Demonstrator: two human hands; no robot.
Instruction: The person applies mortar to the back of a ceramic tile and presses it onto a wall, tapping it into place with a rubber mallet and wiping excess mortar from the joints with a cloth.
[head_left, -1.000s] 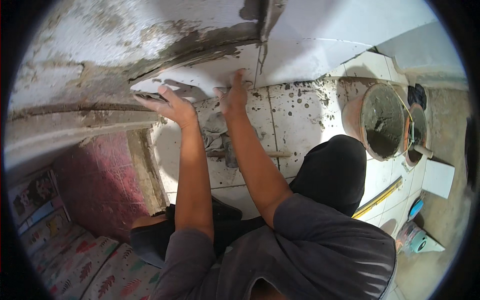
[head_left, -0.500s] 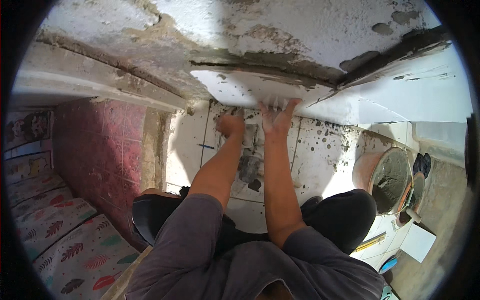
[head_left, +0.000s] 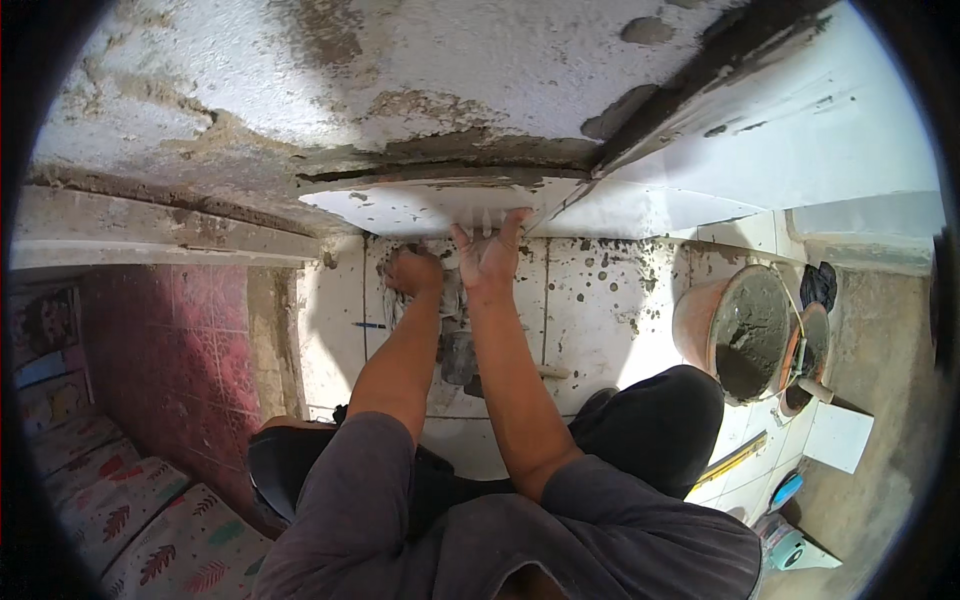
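A white wall tile (head_left: 400,207) stands at the foot of the wall, with wet mortar along its top edge. My right hand (head_left: 488,262) presses against its lower face, fingers spread and thumb out. Down at the floor by the tile's base, my left hand (head_left: 412,270) is closed, its fingers curled; what they hold, if anything, is hidden. A crumpled greyish cloth (head_left: 450,298) lies between my hands. Nearer me, a flat grey piece (head_left: 459,358) rests on the floor tiles. A wooden handle (head_left: 552,371) shows just right of my right forearm.
A bucket of grey mortar (head_left: 750,335) stands at the right, beside a smaller container (head_left: 808,345). A loose white tile (head_left: 838,437), a yellow level-like bar (head_left: 730,463) and a blue item (head_left: 787,490) lie nearby. A blue pen-like stick (head_left: 369,325) is left of my arm.
My view has turned, so the scene sits farther left and lower. Both hands stay at the tile, the right still spread against it. The wooden handle now shows beside my right forearm.
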